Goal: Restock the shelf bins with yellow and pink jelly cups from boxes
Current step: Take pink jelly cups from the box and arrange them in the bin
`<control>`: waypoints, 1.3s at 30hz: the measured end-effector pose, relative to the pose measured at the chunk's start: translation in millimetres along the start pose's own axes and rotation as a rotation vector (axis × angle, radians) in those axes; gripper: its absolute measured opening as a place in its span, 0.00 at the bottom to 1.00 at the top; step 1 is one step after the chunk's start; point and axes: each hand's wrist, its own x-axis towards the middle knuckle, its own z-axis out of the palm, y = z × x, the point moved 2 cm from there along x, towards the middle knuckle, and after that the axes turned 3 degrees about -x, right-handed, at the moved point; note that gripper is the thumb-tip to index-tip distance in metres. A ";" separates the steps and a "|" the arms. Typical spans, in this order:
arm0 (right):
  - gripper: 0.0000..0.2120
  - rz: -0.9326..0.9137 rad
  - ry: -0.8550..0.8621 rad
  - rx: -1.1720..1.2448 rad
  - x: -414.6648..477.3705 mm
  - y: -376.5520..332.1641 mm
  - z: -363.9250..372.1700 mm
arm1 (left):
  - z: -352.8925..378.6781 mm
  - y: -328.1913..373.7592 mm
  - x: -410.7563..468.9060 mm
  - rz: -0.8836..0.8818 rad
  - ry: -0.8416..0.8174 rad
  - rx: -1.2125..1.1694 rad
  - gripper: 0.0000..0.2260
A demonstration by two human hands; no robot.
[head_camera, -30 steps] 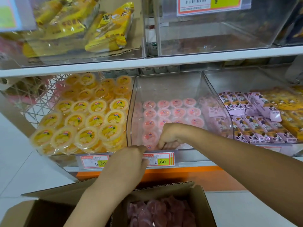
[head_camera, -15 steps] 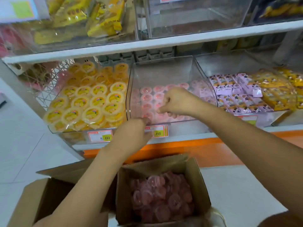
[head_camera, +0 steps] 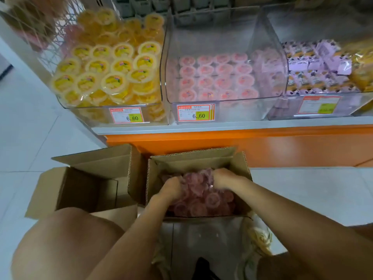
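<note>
shelf (head_camera: 222, 126) ran across top, orange base below. left bin (head_camera: 113, 102) was heaped with yellow jelly cups (head_camera: 105, 77). middle bin (head_camera: 268, 47) held pink jelly cups (head_camera: 218, 81) in flat rows. cardboard box (head_camera: 240, 164) sat on floor below middle bin, loose pink cups (head_camera: 210, 201) inside. second box (head_camera: 84, 186) touched its left side, flaps open. left hand (head_camera: 171, 188) and right hand (head_camera: 224, 178) were both down in loose pink cups, fingertips buried and blurred; couldn't tell if grasping or released. price tags (head_camera: 195, 115) read 6.60.

Two bare arms reach forward and down, hands close together.
Both the left hand (head_camera: 170, 187) and right hand (head_camera: 224, 178) are palm-down, fingers bent, fingertips hidden; grip unclear.
</note>
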 end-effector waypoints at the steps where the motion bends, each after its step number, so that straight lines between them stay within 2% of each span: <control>1: 0.20 -0.015 0.012 0.037 15.4 4.9 12.6 | 7.1 -1.3 1.1 0.007 -0.039 0.066 0.15; 4: 0.23 -0.019 0.150 0.139 48.2 19.7 43.0 | 19.0 -3.3 6.6 0.047 -0.100 0.156 0.16; 6: 0.23 -0.054 0.238 0.060 55.3 26.2 55.2 | 22.0 -4.6 13.7 0.060 -0.131 0.213 0.18; 8: 0.25 -0.118 0.203 -0.091 50.1 26.8 56.6 | 21.8 -2.7 18.4 0.100 -0.122 0.201 0.19; 12: 0.25 -0.113 0.198 -0.155 51.6 30.7 45.9 | 21.8 -1.0 21.6 0.053 -0.097 0.149 0.18; 13: 0.24 -0.117 0.187 -0.148 51.6 29.8 43.7 | 21.0 -1.1 22.0 0.011 -0.078 0.082 0.18; 15: 0.23 -0.124 0.144 -0.154 49.1 28.4 41.9 | 20.7 -4.4 23.1 -0.020 -0.077 0.099 0.20; 18: 0.22 -0.169 0.073 -0.067 36.3 27.2 34.2 | 22.8 -9.1 19.6 -0.040 -0.151 0.231 0.22; 20: 0.19 -0.182 0.075 0.000 23.9 26.6 17.8 | 21.4 -10.1 15.3 -0.007 -0.186 0.198 0.21; 23: 0.13 -0.151 -0.154 0.139 -6.1 25.7 -24.8 | 2.9 -2.5 6.7 0.038 -0.115 0.080 0.13; 25: 0.12 -0.219 -0.244 0.238 -35.2 24.2 -57.4 | -18.7 6.6 0.8 0.033 -0.067 -0.131 0.07; 29: 0.14 -0.393 -0.277 0.377 -105.7 24.1 -122.9 | -83.5 45.8 -42.4 0.224 -0.132 -0.390 0.17; 31: 0.16 -0.469 -0.234 0.444 -143.1 24.7 -154.0 | -115.5 67.3 -71.4 0.359 -0.144 -0.462 0.23; 33: 0.16 -0.513 -0.156 0.512 -173.8 26.3 -179.2 | -143.6 83.2 -93.3 0.455 -0.067 -0.501 0.28; 36: 0.12 -0.489 0.106 0.705 -198.2 29.7 -211.5 | -179.4 108.5 -116.2 0.577 0.123 -0.452 0.34; 39: 0.11 -0.381 0.342 0.860 -192.2 32.8 -236.0 | -204.5 128.5 -119.0 0.614 0.338 -0.492 0.30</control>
